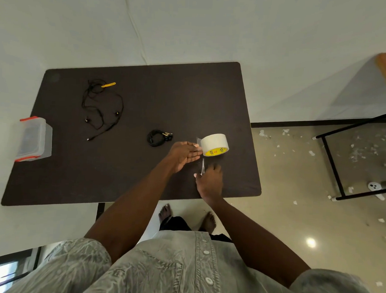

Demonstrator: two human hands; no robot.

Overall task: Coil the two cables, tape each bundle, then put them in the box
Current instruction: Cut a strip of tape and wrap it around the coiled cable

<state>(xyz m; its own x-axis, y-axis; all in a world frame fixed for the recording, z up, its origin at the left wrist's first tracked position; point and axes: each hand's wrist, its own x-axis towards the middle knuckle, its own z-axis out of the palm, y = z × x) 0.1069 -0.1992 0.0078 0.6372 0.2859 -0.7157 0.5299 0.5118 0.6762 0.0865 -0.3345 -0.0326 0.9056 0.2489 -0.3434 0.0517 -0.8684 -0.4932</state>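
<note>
A roll of tape [214, 145] stands on its edge near the right side of a dark table [129, 165], its yellow core facing the camera, as a person works at it with both hands. The left hand [184, 155] reaches across with fingers held straight and together, fingertips touching the near side of the roll, flat rather than closed around it. The right hand [209, 180] sits nearer the table's front edge, thumb and fingers pinched on the end of a clear strip [202, 165] that runs from the roll toward it. Both forearms are bare and stretch out from short grey sleeves. Just left of the roll lies one coil [155, 137], a small tight black bundle with its plugs to the right. The second cable [102, 108], also black, sprawls loose and uncoiled toward the table's far left, with a yellow tie [109, 85] at its far end. The box [32, 138], clear plastic with red clips, rests at the table's left edge, well apart from both cables; whether its lid is latched cannot be told. The table stands against a pale wall. To the right, a glossy tan floor is littered with white scraps, and a black metal frame [332, 165] stands there under a wooden top. The person's bare feet show below the table's front edge.
</note>
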